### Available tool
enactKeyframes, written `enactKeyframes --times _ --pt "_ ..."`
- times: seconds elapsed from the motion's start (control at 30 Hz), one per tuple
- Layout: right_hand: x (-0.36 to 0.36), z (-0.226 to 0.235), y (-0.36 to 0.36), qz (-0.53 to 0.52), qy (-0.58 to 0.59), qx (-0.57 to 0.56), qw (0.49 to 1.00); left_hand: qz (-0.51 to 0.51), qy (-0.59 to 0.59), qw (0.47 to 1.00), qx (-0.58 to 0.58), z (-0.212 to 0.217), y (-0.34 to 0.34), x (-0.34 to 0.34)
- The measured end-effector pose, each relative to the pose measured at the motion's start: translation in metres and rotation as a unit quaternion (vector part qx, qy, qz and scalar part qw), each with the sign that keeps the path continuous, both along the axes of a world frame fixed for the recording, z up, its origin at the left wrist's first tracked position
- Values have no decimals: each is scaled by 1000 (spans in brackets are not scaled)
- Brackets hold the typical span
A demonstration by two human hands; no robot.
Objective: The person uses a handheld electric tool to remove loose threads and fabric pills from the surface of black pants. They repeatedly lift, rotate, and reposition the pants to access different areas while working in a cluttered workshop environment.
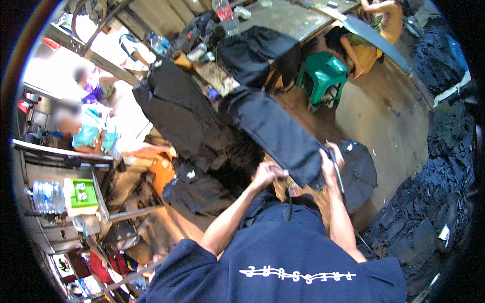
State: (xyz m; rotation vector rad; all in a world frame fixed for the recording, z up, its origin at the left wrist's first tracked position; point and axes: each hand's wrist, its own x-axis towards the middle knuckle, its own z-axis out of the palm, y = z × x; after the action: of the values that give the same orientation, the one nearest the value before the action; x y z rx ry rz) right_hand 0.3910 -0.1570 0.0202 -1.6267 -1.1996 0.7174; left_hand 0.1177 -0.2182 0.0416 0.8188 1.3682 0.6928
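Observation:
A long piece of black cloth [275,132], folded like a trouser leg, stretches in front of me, its far end on the dark pile. My left hand [269,174] pinches at the near left corner of this cloth. My right hand [331,160] is closed at its near right edge, around a slim tool with a dark cord [339,174] running down along my forearm. What kind of tool it is, I cannot make out. More black garments [177,111] lie to the left of the cloth, and another dark piece [356,171] hangs or lies beside my right hand.
A green plastic stool [325,76] stands ahead to the right, near a person in yellow [376,53]. Dark cloth scraps [424,202] heap up along the right. A worktable [288,20] is at the back. Other people sit at left, near a water jug [48,197].

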Motion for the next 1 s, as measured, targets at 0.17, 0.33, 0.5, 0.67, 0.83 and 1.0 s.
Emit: enactKeyframes --times 0.17,0.33,0.5,0.67,0.83,1.0 --pt "69 -15 -67 -101 34 -53 993 179 292 895 286 30 85 -95" --pt "36 -13 -68 -230 1 -37 973 -113 578 792 161 -2 235 -168" --pt "19 -4 -62 -324 58 23 944 -90 591 780 184 -30 278 -206" --pt "42 -18 -82 -365 33 41 929 -72 184 923 330 -40 298 -219" --pt "89 -26 -127 -315 58 11 947 -166 606 709 321 -59 296 -214" --pt "99 -28 -116 -258 103 -11 961 -243 612 725 201 -52 326 -235"
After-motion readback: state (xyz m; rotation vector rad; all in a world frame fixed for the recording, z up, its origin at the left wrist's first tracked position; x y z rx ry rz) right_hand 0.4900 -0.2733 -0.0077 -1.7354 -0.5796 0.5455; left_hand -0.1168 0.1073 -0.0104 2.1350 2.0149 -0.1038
